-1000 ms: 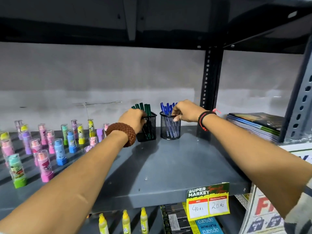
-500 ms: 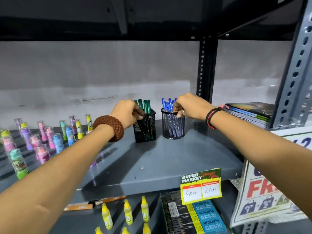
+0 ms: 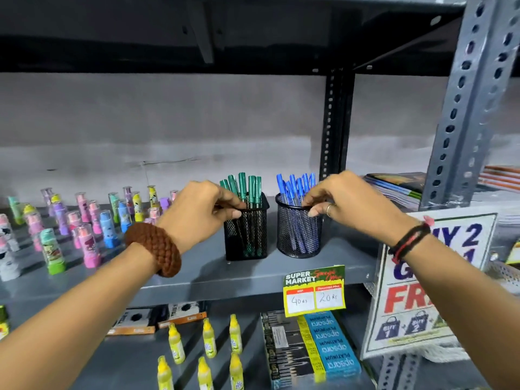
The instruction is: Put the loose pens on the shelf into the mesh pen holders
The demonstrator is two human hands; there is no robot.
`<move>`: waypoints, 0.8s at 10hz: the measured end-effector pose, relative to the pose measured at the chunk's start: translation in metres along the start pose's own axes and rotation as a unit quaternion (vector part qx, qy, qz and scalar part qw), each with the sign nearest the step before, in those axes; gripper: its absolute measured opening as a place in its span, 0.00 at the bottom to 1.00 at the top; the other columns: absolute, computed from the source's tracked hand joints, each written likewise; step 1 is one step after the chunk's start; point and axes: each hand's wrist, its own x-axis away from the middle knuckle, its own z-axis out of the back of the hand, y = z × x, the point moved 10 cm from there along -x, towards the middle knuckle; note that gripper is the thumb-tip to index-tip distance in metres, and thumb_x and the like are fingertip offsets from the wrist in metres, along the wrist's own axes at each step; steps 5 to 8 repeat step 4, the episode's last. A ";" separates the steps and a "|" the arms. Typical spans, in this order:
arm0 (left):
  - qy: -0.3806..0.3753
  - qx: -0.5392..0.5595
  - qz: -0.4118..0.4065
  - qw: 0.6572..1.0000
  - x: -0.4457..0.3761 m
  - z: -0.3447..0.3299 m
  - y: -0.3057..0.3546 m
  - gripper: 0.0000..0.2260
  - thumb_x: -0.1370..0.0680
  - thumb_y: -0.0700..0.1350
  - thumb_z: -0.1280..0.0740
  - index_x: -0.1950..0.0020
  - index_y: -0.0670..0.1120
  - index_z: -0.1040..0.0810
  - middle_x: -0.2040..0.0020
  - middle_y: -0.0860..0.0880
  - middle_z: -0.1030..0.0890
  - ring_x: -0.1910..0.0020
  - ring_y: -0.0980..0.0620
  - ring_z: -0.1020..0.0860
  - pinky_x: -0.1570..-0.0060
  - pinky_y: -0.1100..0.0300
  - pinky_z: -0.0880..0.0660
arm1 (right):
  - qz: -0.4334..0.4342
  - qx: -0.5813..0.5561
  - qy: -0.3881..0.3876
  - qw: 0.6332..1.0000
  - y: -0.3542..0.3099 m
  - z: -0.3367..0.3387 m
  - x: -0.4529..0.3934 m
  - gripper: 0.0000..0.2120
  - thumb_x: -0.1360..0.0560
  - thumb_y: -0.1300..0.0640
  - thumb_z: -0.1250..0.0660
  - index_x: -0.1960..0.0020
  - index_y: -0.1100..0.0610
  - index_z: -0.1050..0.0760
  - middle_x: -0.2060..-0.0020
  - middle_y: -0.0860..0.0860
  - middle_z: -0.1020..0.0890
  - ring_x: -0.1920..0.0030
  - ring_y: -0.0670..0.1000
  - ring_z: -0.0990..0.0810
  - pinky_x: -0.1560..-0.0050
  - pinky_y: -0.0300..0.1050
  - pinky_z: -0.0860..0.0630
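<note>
Left arm: we reach it forward from the lower left, forearm bare, a thick brown braided band around the wrist.
Left hand (image 3: 202, 209): we hold it knuckles up, fingers curled, thumb and fingertips pinched together at its right side.
Right arm: we stretch it in from the lower right, forearm bare, black and red threads tied around the wrist.
Right hand (image 3: 346, 202): we hold it palm down, fingers bent and closed toward the thumb at its left side, a ring on one finger.
Spacing: our two hands sit level and near each other, not touching.
</note>
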 end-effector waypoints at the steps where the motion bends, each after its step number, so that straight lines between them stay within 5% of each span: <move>1: 0.004 0.000 0.001 1.000 0.003 0.001 0.006 0.09 0.27 0.44 0.29 0.48 0.49 0.16 0.50 0.50 0.14 0.53 0.56 0.17 0.44 0.60 0.22 | 0.003 -0.003 0.009 1.000 -0.005 0.006 0.012 0.10 0.30 0.56 0.27 0.49 0.50 0.17 0.54 0.47 0.13 0.53 0.47 0.17 0.48 0.43 0.23; 8: 0.010 0.015 -0.001 1.000 0.006 0.003 0.008 0.10 0.26 0.47 0.31 0.46 0.50 0.17 0.49 0.50 0.15 0.52 0.51 0.17 0.44 0.53 0.21 | 0.021 -0.025 0.033 0.999 -0.008 0.012 0.018 0.13 0.29 0.51 0.28 0.46 0.51 0.19 0.51 0.49 0.14 0.49 0.49 0.18 0.45 0.46 0.23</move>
